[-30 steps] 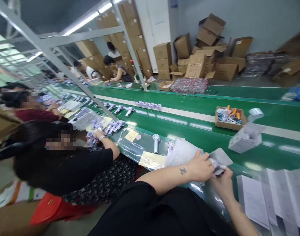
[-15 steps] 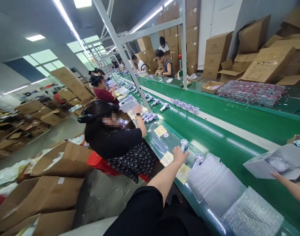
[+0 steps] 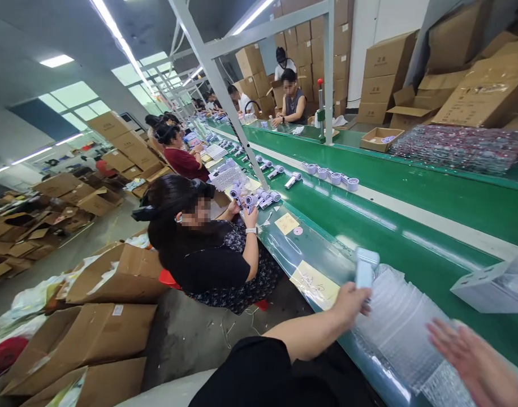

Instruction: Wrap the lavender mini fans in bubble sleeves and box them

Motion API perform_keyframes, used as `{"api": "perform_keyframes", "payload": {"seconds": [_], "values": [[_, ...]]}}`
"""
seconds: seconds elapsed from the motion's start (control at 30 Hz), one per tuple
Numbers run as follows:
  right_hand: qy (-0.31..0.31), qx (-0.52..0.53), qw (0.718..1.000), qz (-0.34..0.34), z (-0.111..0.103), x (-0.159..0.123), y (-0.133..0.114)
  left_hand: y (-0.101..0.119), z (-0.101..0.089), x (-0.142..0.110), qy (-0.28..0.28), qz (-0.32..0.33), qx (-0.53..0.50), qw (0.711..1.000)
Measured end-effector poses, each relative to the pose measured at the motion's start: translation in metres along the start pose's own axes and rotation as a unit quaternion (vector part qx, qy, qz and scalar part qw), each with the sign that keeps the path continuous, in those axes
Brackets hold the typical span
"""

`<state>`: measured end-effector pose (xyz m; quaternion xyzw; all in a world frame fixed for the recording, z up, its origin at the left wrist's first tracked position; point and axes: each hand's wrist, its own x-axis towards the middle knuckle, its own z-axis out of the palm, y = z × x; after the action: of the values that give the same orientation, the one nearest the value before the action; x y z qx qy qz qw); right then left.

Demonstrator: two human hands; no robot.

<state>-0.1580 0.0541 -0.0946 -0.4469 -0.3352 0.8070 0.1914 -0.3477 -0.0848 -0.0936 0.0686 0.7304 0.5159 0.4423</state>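
My left hand is closed around the handle of a pale blue handheld fan, held just above the near edge of the green workbench. Right beside it lies a stack of clear bubble-wrap bags. Over the right end of these bags hovers my right hand, smeared by motion, its fingers stretched out and nothing visible in them. A white box with clear plastic wrapping in it stands beyond that hand. Whether a second fan is hidden behind my left hand, I cannot tell.
Yellow note sheets lie left of my arm. A seated co-worker holds fans at the left. Several purple-white fans rest along the green belt. A metal frame post rises from the bench.
My left hand has moved right with the fan, toward the bags. My right hand has left the white box and come nearer. The co-worker's reaching arm has drawn back with fans in hand.
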Motion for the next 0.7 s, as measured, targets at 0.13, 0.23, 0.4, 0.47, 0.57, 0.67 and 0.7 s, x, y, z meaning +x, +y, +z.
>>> {"api": "perform_keyframes", "payload": {"seconds": [0.13,0.23,0.4,0.47,0.57,0.67,0.7], "values": [[0.052,0.112,0.992,-0.002,0.036,-0.028,0.030,-0.026,0.038,-0.045,-0.316,0.009,0.045,0.947],[0.184,0.168,0.966,-0.071,0.028,-0.060,0.028,-0.029,0.040,-0.059,-0.415,0.090,0.237,0.874],[0.247,0.179,0.948,-0.094,-0.005,-0.153,0.048,-0.034,0.061,-0.044,-0.389,0.407,0.484,0.670],[0.254,0.215,0.939,-0.084,-0.008,-0.187,0.075,-0.043,0.076,-0.040,-0.421,0.448,0.542,0.573],[0.272,0.257,0.925,-0.071,-0.001,-0.220,0.120,-0.055,0.097,-0.036,-0.436,0.445,0.592,0.512],[0.273,0.276,0.919,-0.061,0.013,-0.234,0.153,-0.059,0.116,-0.030,-0.453,0.436,0.601,0.493],[0.271,0.281,0.919,-0.061,0.018,-0.236,0.159,-0.060,0.122,-0.028,-0.457,0.431,0.604,0.490]]}}
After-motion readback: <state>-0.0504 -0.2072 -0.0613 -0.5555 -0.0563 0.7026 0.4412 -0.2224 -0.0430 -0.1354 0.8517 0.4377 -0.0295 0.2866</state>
